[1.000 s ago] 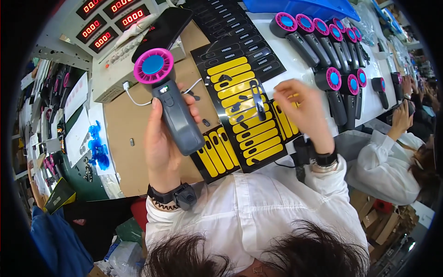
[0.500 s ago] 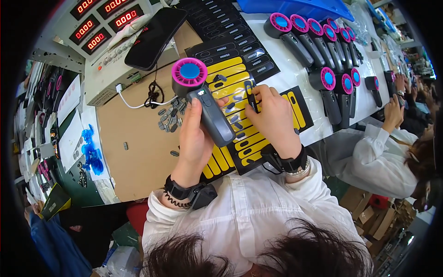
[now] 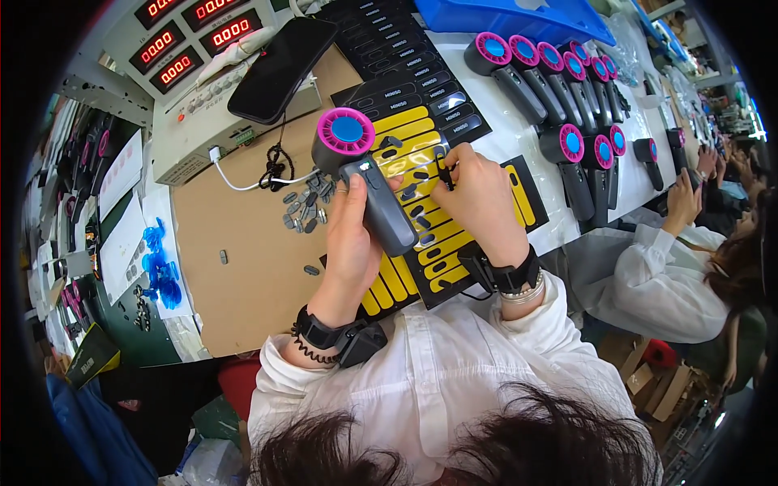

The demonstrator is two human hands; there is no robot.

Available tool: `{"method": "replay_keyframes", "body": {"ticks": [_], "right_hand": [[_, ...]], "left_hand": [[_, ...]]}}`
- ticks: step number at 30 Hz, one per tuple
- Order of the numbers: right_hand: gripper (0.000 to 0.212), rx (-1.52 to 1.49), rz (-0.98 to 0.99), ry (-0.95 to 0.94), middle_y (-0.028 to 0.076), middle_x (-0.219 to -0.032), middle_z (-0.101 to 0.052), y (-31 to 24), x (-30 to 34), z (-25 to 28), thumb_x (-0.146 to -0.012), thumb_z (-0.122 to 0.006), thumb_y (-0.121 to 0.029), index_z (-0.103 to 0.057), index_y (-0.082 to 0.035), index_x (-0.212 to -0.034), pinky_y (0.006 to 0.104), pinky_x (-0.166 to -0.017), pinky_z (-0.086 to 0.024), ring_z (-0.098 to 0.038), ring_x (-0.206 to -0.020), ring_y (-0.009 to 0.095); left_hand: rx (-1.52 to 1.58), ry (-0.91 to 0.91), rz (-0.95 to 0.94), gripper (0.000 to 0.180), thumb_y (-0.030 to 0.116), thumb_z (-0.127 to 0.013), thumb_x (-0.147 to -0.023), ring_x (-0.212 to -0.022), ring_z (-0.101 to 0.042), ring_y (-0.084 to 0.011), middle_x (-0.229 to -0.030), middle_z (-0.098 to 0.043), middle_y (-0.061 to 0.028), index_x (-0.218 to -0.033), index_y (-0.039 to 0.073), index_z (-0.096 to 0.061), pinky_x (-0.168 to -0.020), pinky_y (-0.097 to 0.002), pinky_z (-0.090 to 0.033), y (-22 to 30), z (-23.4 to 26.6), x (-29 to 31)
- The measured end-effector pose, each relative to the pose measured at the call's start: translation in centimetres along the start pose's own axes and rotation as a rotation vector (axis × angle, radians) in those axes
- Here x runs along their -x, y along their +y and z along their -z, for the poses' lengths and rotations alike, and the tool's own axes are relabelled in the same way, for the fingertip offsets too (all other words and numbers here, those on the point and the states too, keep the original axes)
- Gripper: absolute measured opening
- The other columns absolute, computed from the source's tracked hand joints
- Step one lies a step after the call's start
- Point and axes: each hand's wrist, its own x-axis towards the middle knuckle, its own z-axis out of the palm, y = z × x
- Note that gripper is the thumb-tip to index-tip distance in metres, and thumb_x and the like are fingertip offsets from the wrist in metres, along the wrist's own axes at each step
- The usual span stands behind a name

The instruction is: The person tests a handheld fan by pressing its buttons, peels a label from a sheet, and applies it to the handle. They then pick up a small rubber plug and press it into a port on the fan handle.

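Observation:
My left hand (image 3: 353, 247) is wrapped round the grey handle of a handheld fan (image 3: 384, 212), its pink and blue head tilted up and away to the left. A white cable plugged into the instrument leads toward the fan. My right hand (image 3: 480, 198) pinches one end of a narrow black label (image 3: 443, 159) on the label sheet (image 3: 421, 239). Yellow strips show on this black sheet where labels are gone. Several small dark oval pieces (image 3: 421, 217) lie on it. More grey oval pieces (image 3: 306, 209) are heaped on the brown board beside my left hand.
A power instrument (image 3: 194, 121) with red digits stands at back left, with a black phone (image 3: 282, 69) leaning on it. Several finished-looking fans (image 3: 571, 174) lie on the right under a blue bin (image 3: 519, 20). A co-worker's hand (image 3: 685, 198) is at the right.
My head view has shifted slightly. The right fingers have closed in on the black label, which shows less than before. The left hand still holds the fan in nearly the same place.

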Motion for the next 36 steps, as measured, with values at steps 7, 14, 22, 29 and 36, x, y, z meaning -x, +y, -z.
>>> {"method": "replay_keyframes", "body": {"ticks": [7,14,22,29,36], "right_hand": [[0.027,-0.052,-0.043,-0.03,0.011,-0.068,-0.06,-0.2,-0.1,0.4,-0.062,-0.068,-0.013,-0.056,-0.001,-0.083,0.0333,-0.057,-0.047,-0.06,-0.062,0.026],[0.03,-0.25,-0.125,-0.044,0.007,-0.067,-0.06,-0.1,0.0,0.7,-0.061,-0.069,-0.011,-0.056,0.0,-0.086,0.0266,-0.061,-0.048,-0.061,-0.063,0.017],[0.021,-0.848,-0.174,-0.138,0.004,-0.081,-0.059,0.9,0.0,4.0,-0.067,-0.061,0.007,-0.056,0.001,-0.087,0.0214,-0.067,-0.048,-0.058,-0.072,0.01],[0.028,-0.83,0.217,-0.118,0.006,-0.083,-0.059,-3.7,0.5,5.4,-0.065,-0.06,0.01,-0.057,0.003,-0.092,0.0221,-0.066,-0.049,-0.058,-0.072,0.01],[0.033,-0.613,0.435,0.062,0.009,-0.083,-0.059,-6.5,0.7,6.0,-0.059,-0.062,0.008,-0.062,0.002,-0.092,0.0237,-0.064,-0.049,-0.06,-0.069,0.015]], "left_hand": [[-0.007,-0.023,0.005,0.03,0.032,-0.039,-0.095,-0.091,-0.055,-0.0139,-0.101,-0.058,-0.0113,-0.114,0.008,-0.042,-0.078,-0.0274,-0.045,-0.3,0.1,-0.1],[-0.001,0.001,-0.003,0.03,0.032,-0.039,-0.095,-0.092,-0.055,-0.014,-0.102,-0.059,-0.0117,-0.113,0.008,-0.043,-0.08,-0.0274,-0.045,0.0,0.2,0.3],[0.117,-0.077,-0.015,0.039,0.038,-0.031,-0.096,-0.096,-0.055,-0.0181,-0.103,-0.058,-0.0118,-0.114,0.005,-0.043,-0.085,-0.0318,-0.044,0.9,0.0,0.7],[0.12,-0.275,-0.156,0.042,0.038,-0.029,-0.096,-0.1,-0.053,-0.0218,-0.107,-0.052,-0.0121,-0.116,0.003,-0.04,-0.091,-0.0372,-0.041,1.7,-0.4,0.8],[0.067,-0.245,-0.273,0.043,0.038,-0.032,-0.095,-0.103,-0.049,-0.0209,-0.114,-0.047,-0.0121,-0.121,0.004,-0.034,-0.092,-0.0373,-0.039,1.7,-0.5,0.8]]}}
